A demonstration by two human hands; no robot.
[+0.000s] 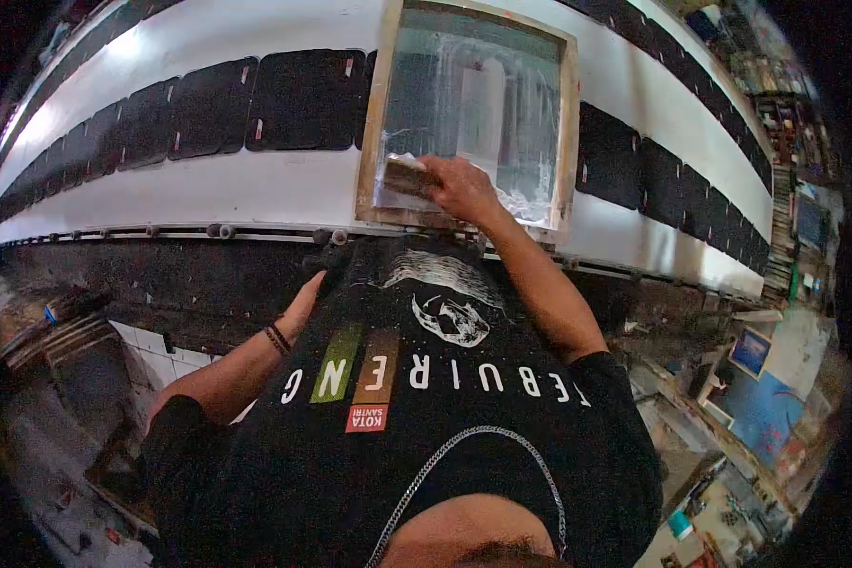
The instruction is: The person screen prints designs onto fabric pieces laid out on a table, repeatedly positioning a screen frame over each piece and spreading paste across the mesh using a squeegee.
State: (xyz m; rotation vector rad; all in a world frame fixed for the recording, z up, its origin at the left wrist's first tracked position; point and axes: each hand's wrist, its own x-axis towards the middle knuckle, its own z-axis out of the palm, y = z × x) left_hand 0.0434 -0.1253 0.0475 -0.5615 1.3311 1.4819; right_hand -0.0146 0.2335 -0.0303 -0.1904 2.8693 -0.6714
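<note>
A wooden-framed screen (569, 123) lies on the long white table, its mesh streaked with white paint. My right hand (466, 189) is wrapped round a squeegee (410, 177) at the near left corner inside the frame. White paint shows along the squeegee and in the near right corner of the mesh. My left hand is low beside the table's near edge, mostly hidden behind my shirt; only the wrist with a dark bracelet and a bit of the hand (314, 290) show, and its fingers are out of sight.
Black fabric pieces (308, 99) with small labels lie in rows along the white table (284, 189) on both sides of the frame. A metal rail (175, 231) with round knobs runs along its near edge. Stacked frames (57, 331) stand at the left, and cluttered shelves at the right.
</note>
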